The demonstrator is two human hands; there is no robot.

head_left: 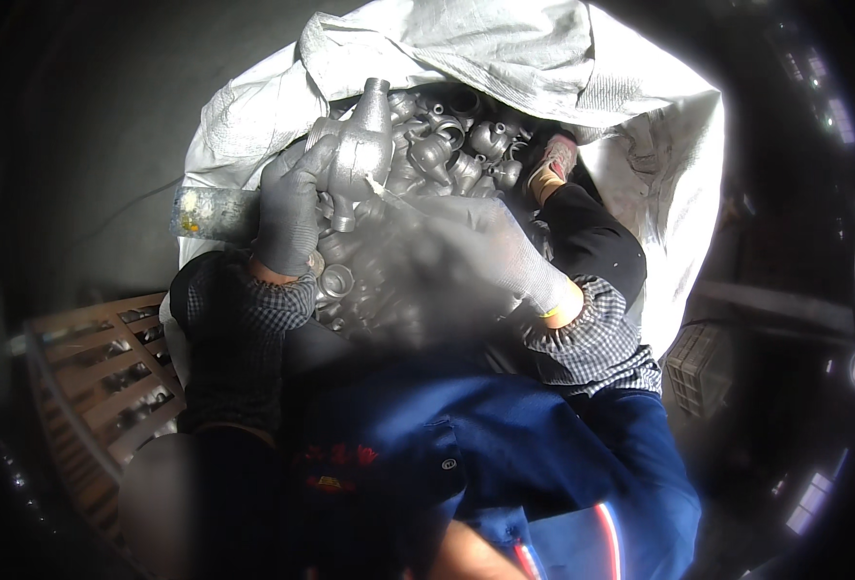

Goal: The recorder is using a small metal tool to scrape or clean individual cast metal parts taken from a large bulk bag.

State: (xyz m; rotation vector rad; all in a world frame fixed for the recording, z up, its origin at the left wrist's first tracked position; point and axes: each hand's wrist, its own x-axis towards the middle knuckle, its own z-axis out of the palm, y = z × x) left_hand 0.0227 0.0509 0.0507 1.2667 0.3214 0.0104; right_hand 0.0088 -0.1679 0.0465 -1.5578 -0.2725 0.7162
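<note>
My left hand (292, 203), in a grey glove, is closed around a grey metal pipe fitting (364, 150) with a narrow neck pointing up and away and a short stub below. My right hand (500, 246), also gloved and partly blurred, reaches in from the right with its fingers bent together. A thin pale tip (377, 187) runs from its fingers to the fitting's lower side; what it belongs to cannot be made out. Beneath both hands lies a heap of similar grey fittings (432, 155) inside a large white woven sack (650, 164).
A worn, paint-flecked cylinder (213, 214) lies beside my left hand at the sack's edge. A slatted brown crate (108, 372) with metal parts stands at the lower left. A leg in black trousers (592, 232) with a pinkish shoe (558, 157) extends into the sack. A pale crate (700, 367) sits right.
</note>
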